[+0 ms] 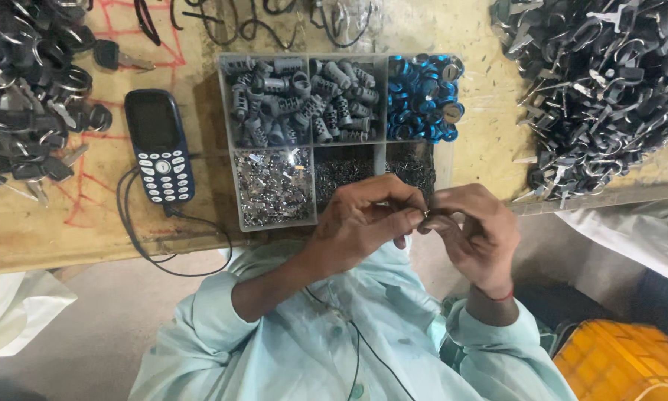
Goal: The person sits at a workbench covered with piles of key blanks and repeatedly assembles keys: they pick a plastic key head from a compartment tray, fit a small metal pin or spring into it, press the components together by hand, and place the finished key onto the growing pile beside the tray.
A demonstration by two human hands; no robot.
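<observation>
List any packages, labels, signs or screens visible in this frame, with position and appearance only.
Mobile phone: lies flat on the wooden table, left of the tray; dark blue bar shape, dark blank screen on top, white keypad below, black cable leading from its lower end.
Compartment tray: clear plastic box at table centre, divided into sections holding grey cylinders, blue rings and small metal parts.
Yellow crate: bottom right corner, ribbed plastic.
No labels or signs visible.

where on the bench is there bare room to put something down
Bare wood lies between the blue phone and the compartment tray, and between the tray and the right key pile. Crowded: left key pile and where both hands meet.
</observation>
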